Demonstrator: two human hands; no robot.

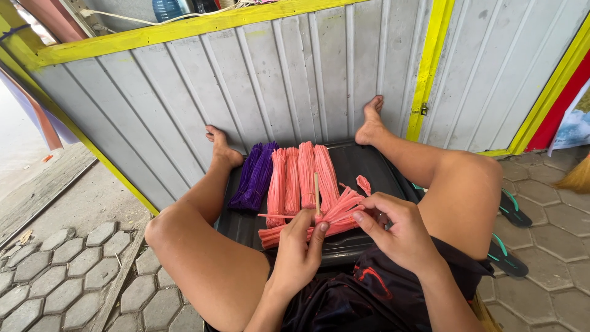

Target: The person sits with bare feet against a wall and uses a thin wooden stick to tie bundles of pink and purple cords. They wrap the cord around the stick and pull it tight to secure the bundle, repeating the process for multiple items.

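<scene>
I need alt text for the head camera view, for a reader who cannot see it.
A seated person's left hand holds a thin stick upright while the right hand pinches pink strips over a black tray. In the tray lie pink bundles and a purple bundle. Bare feet rest against a grey ribbed wall.

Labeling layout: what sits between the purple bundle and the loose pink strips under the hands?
Head view: three pink strip bundles lie side by side on the black tray, between the purple bundle and the loose pink strips.
</scene>
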